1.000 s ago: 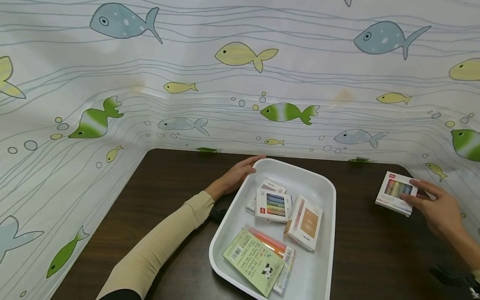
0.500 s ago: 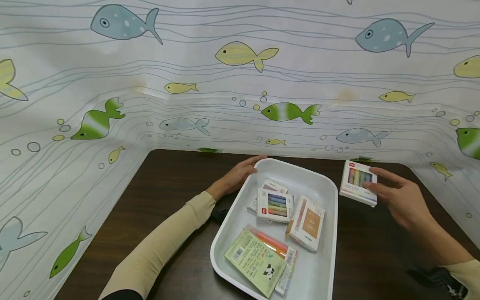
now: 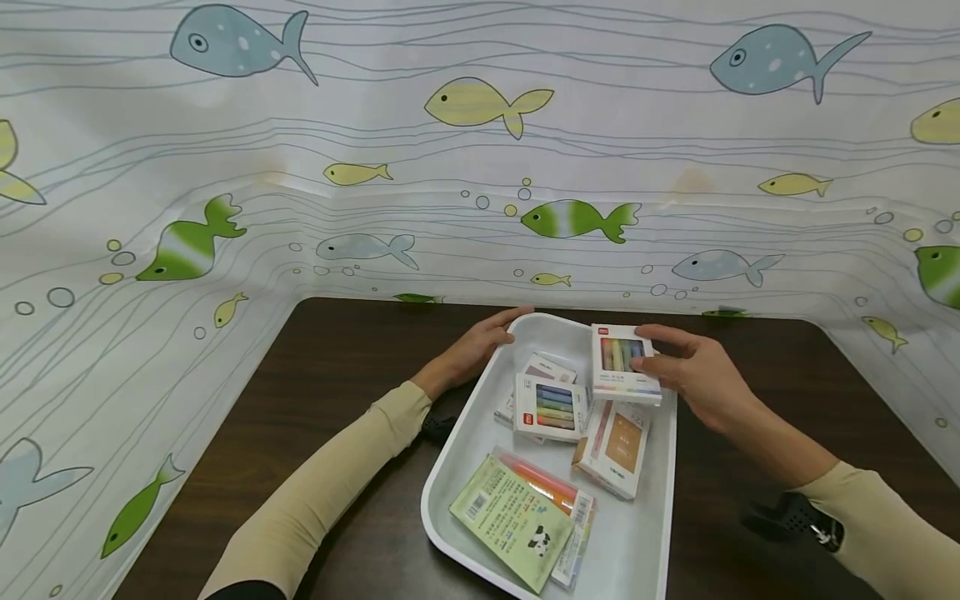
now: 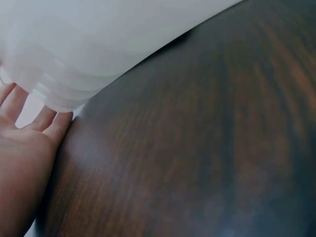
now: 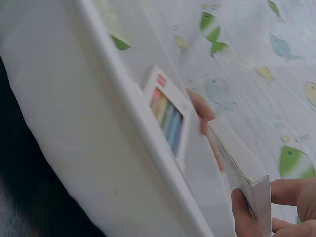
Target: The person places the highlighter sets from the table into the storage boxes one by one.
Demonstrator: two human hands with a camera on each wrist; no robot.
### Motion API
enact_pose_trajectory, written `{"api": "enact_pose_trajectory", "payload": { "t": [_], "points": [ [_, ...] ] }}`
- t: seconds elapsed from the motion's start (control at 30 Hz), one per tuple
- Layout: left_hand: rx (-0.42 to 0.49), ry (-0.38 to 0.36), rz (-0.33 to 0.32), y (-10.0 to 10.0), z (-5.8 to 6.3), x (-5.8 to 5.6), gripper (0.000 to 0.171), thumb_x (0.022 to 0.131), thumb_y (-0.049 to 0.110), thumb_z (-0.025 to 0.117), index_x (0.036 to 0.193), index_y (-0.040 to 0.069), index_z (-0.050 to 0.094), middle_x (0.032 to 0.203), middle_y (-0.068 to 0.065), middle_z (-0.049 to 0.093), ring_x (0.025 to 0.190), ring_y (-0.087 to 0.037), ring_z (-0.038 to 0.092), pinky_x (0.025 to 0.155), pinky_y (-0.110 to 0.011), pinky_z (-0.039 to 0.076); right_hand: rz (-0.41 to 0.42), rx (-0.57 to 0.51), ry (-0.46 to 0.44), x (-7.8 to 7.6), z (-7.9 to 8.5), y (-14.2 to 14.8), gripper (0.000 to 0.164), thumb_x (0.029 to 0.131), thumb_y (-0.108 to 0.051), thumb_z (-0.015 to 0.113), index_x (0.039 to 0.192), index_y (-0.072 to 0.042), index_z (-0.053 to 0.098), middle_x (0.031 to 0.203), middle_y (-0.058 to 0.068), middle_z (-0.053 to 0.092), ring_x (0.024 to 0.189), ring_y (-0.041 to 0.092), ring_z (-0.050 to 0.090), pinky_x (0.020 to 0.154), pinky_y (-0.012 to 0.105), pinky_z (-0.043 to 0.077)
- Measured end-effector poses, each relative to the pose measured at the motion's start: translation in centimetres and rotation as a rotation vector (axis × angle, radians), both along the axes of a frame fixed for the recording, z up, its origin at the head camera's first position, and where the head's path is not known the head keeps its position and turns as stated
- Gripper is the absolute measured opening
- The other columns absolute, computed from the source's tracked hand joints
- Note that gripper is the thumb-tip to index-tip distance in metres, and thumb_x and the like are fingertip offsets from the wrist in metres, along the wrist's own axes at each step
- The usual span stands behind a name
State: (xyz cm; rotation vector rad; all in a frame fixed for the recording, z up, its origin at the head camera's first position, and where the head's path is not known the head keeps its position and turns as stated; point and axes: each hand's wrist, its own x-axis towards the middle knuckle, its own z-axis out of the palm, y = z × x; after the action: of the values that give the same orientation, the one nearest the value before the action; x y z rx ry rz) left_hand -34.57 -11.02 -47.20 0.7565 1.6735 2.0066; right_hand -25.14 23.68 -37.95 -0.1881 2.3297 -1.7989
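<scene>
In the head view, my left hand (image 3: 468, 350) holds the far left corner of a white plastic tray (image 3: 630, 546), thumb at the rim. The left wrist view shows its fingers (image 4: 54, 123) against the outer wall. My right hand (image 3: 697, 375) pinches a white box of crayons (image 3: 626, 367) over the tray's right side, coloured sticks showing through its window. Inside the tray lie a second crayon box (image 3: 553, 410) partly covering another white box (image 3: 551, 368), a white-and-brown box (image 3: 618, 450), and a green packet (image 3: 510, 521) with a panda on it.
Under the green packet sits a clear pack with orange contents (image 3: 547, 487). The tray stands on a dark wood table (image 3: 337, 367). A fish-patterned white sheet (image 3: 465, 267) rises behind the table and along its sides.
My right hand has carried the crayon box leftward from the table's right side to above the tray. The left hand and the tray stay almost in place.
</scene>
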Motion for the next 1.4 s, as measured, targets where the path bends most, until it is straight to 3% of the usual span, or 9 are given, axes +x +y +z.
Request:
{"api": "enact_pose_trajectory", "payload": {
  "t": [0.27,0.43,0.83,1.0,1.2,1.3,1.4],
  "points": [
    [0.008,-0.007,0.006,0.1,0.2,0.1,0.058,0.104,0.012,0.044,0.161,0.017,0.033,0.151,-0.013,0.044,0.125,-0.037,0.053,0.087,-0.044,0.055,0.063,0.005,-0.003,-0.6,-0.3,-3.6,0.063,0.093,-0.018,0.078,0.147,-0.003,0.052,0.156,0.014,0.036,0.127,0.036,0.05,0.105,0.048,0.044],
    [0.008,-0.011,0.007,0.2,0.3,0.2,0.057,0.104,0.011,0.044,0.16,0.018,0.035,0.152,-0.011,0.043,0.127,-0.036,0.051,0.088,-0.044,0.055,0.102,-0.018,0.002,-1.1,-0.3,-5.3,0.056,0.092,-0.014,0.078,0.142,-0.001,0.057,0.154,0.011,0.041,0.128,0.036,0.052,0.105,0.053,0.042],
    [-0.009,-0.01,0.024,0.2,0.2,0.1,0.056,0.104,0.011,0.042,0.16,0.018,0.036,0.148,-0.013,0.046,0.119,-0.028,0.057,0.087,-0.042,0.055,0.141,0.13,0.12,-1.4,-0.8,-7.2,0.049,0.092,-0.013,0.078,0.137,-0.004,0.064,0.154,0.009,0.041,0.12,0.037,0.06,0.088,0.038,0.055],
    [-0.01,-0.014,0.027,0.1,0.2,0.2,0.057,0.104,0.01,0.042,0.16,0.017,0.035,0.15,-0.016,0.045,0.12,-0.029,0.056,0.087,-0.042,0.055,0.2,0.237,0.255,-1.5,-1.1,-7.2,0.049,0.092,-0.012,0.078,0.138,-0.005,0.063,0.151,0.014,0.04,0.117,0.04,0.059,0.092,0.043,0.054],
    [-0.012,-0.01,0.015,0.2,0.1,0.1,0.056,0.105,0.01,0.042,0.16,0.018,0.035,0.152,-0.016,0.043,0.124,-0.032,0.054,0.089,-0.042,0.054,0.295,0.458,0.525,-1.2,-1.0,-7.0,0.055,0.089,-0.015,0.081,0.139,-0.004,0.061,0.147,0.019,0.043,0.123,0.04,0.053,0.098,0.057,0.046],
    [-0.003,-0.002,0.012,0.2,0.1,0.1,0.057,0.105,0.01,0.043,0.161,0.016,0.034,0.153,-0.014,0.043,0.127,-0.034,0.052,0.09,-0.042,0.054,0.262,0.539,0.621,-1.1,-0.2,-6.6,0.064,0.089,-0.021,0.082,0.145,-0.005,0.056,0.15,0.017,0.042,0.132,0.04,0.045,0.101,0.062,0.041],
    [0.003,0.002,0.016,0.2,0.2,0.2,0.058,0.104,0.01,0.044,0.161,0.015,0.033,0.152,-0.013,0.044,0.128,-0.034,0.052,0.089,-0.042,0.054,0.201,0.568,0.65,-1.2,0.4,-5.6,0.073,0.091,-0.027,0.08,0.154,-0.009,0.046,0.156,0.016,0.036,0.139,0.042,0.038,0.103,0.067,0.035]
  ]
}}
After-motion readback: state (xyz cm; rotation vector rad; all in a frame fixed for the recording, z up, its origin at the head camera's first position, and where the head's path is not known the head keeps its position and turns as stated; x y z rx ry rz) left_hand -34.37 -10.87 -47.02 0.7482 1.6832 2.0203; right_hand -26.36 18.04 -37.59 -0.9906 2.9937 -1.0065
